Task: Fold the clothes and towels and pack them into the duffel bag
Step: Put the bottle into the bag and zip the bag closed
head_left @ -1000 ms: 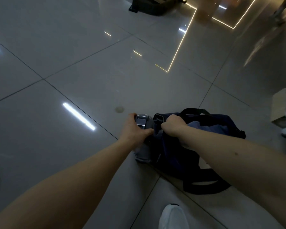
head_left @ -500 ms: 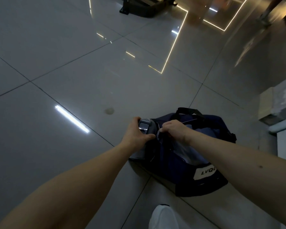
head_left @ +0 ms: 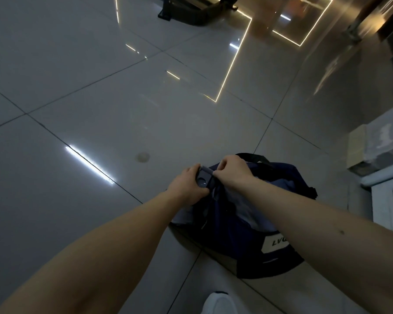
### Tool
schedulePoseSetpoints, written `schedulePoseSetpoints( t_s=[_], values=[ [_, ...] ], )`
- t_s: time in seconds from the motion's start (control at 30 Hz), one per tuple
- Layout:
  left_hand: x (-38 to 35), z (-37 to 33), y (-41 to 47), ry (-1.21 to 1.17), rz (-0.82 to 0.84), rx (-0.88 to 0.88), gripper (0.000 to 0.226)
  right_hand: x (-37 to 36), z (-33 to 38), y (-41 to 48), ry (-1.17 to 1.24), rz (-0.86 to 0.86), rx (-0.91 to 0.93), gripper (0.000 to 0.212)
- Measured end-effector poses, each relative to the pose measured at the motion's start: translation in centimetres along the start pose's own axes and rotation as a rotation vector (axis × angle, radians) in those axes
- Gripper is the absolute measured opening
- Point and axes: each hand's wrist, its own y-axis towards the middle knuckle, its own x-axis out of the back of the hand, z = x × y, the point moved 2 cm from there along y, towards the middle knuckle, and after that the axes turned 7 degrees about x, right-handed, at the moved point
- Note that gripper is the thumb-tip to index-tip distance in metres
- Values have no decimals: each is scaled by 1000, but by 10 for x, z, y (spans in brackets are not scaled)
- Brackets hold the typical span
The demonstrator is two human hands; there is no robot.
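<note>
A navy duffel bag (head_left: pixel 232 241) with a white label lies on the tiled floor just ahead of me. Its top gapes, and pale blue-grey cloth (head_left: pixel 247 209) shows inside. My left hand (head_left: pixel 187 188) grips the bag's grey near end panel. My right hand (head_left: pixel 233 169) is closed on the bag's top edge right beside it; what it pinches is too small to make out. A black carry handle (head_left: pixel 255 157) arches over the far side.
Glossy grey floor tiles (head_left: pixel 100 98) stretch ahead and to the left. A white cabinet (head_left: pixel 386 200) with a pale box (head_left: pixel 359 148) on it stands at the right. A dark object (head_left: pixel 191 12) lies far ahead. My white shoe (head_left: pixel 218 303) is at the bottom.
My view has risen and shifted, so the bag's label side is now visible. Both hands stayed closed on the bag's near end and drew closer together.
</note>
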Motion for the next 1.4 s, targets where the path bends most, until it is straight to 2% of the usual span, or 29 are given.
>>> schedulePoseSetpoints(
  t_s=[0.13, 0.33, 0.4, 0.5, 0.6, 0.67, 0.73, 0.87, 0.97, 1.07, 1.17, 1.27, 1.33, 1.4],
  values=[
    [-1, 4, 3, 12, 10, -25, 90, 0, 3, 10, -39, 190, -115, 31],
    [-5, 9, 4, 17, 0, -32, 96, 14, 9, 8, -84, 359, -180, 43],
    [-7, 11, 3, 26, -3, -40, 94, 15, 12, 7, -179, 444, -172, 41],
    [-7, 14, 4, 20, -6, -58, 95, 10, 15, 5, -317, 536, -140, 23],
    [-6, 15, 4, 8, -1, -68, 93, 5, 13, 8, -213, 444, -142, 13],
    [-3, 15, 5, 25, -9, -84, 89, 9, 14, 11, -58, 309, -113, 17],
    [1, 15, 8, 42, -19, -87, 94, 17, 17, 12, 120, 203, -80, 13],
    [2, 6, 18, 177, 6, -163, 107, 16, 30, -1, 223, 244, 56, 9],
    [-1, -4, 24, 188, -11, -247, 101, 11, 32, -6, 278, 220, 101, 16],
    [6, -10, 36, 148, 64, -346, 82, 10, 27, -9, 249, 168, 92, 10],
    [13, -10, 47, 147, 191, -399, 89, 9, 16, -10, 163, 118, 67, 15],
    [15, -8, 57, 236, 167, -418, 95, 7, 6, -5, 117, 43, 47, 17],
    [14, -9, 59, 261, 111, -421, 92, 4, 2, -3, 67, 11, 55, 20],
    [13, -8, 61, 281, 49, -416, 85, -1, -2, -2, 20, -31, 60, 32]
  ],
)
